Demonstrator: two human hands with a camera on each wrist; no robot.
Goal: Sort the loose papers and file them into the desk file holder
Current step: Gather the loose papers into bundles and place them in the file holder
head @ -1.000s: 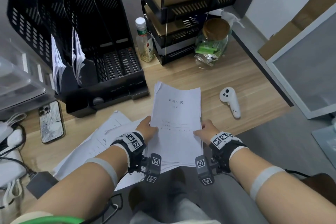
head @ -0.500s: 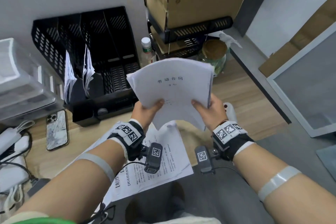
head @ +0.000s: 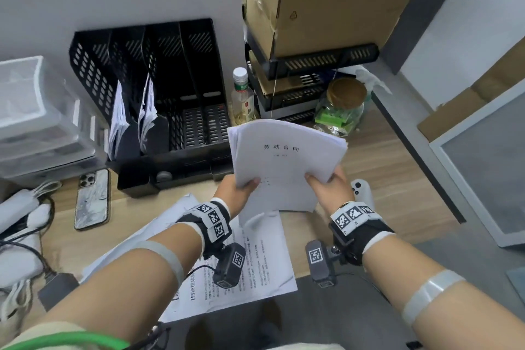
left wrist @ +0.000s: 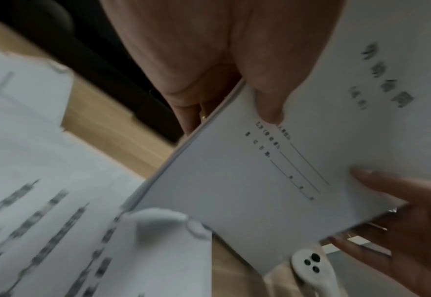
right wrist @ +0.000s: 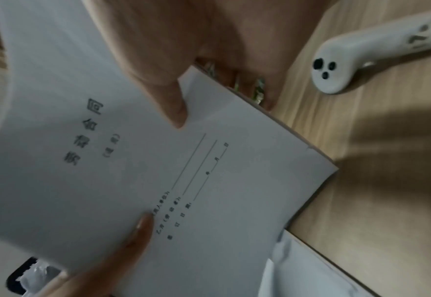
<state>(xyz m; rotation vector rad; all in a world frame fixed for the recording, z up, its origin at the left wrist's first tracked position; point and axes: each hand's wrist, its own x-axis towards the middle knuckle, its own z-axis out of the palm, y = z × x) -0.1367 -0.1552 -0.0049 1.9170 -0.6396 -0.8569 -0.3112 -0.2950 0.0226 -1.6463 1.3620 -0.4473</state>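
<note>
A stapled white document stack point(head: 284, 162) with a printed title is held up above the desk, right of the black file holder point(head: 170, 111). My left hand point(head: 241, 187) pinches its lower left edge, thumb on top point(left wrist: 267, 96). My right hand point(head: 326, 182) pinches the lower right edge, thumb on the front page point(right wrist: 168, 100). The same stack fills both wrist views point(left wrist: 298, 170) point(right wrist: 132, 180). Loose printed sheets point(head: 250, 264) lie on the desk under my wrists. The holder's two left slots hold papers point(head: 133, 119); the right slots look bare.
A phone point(head: 92, 199) lies left of the loose sheets, cables and a charger point(head: 25, 224) further left. A bottle point(head: 241, 96), a glass jar point(head: 341, 111), stacked black trays and a cardboard box point(head: 326, 0) stand behind. A white controller point(head: 362, 193) lies by my right hand.
Both hands lifted the document stack off the desk and raised it toward the holder; the printed sheets beneath are now uncovered. Since half a second ago it barely moved.
</note>
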